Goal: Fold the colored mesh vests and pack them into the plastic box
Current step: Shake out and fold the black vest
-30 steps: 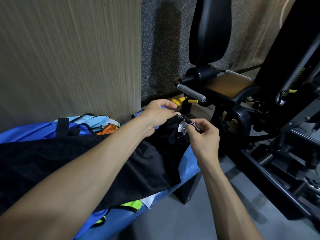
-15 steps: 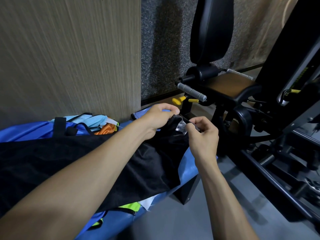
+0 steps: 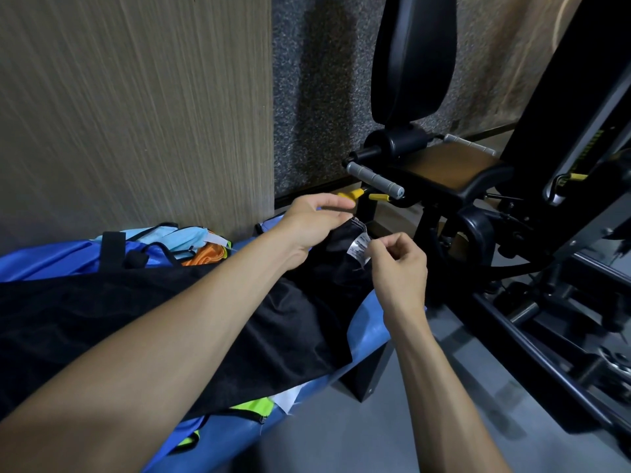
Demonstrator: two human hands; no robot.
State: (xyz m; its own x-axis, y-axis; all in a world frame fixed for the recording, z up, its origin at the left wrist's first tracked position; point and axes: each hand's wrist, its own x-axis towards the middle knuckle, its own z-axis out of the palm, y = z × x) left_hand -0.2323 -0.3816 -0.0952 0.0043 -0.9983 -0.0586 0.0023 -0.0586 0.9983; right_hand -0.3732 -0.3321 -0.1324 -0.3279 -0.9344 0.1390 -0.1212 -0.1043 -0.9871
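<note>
left hand (image 3: 312, 221): I'm pinching the top hem of the black mesh vest (image 3: 211, 312), fingers curled on the edge.
right hand (image 3: 397, 264): I'm pinching the white care label (image 3: 359, 249) just beside that hem.
vest: it's trailing back under my left forearm along the blue padded bench (image 3: 368, 331).
other vests: a light-blue and orange pile (image 3: 196, 242) is sitting left of my left hand.
box: not seeing it anywhere.
tip: I'm guessing tuck the label in, pull the hem taut before folding.
</note>
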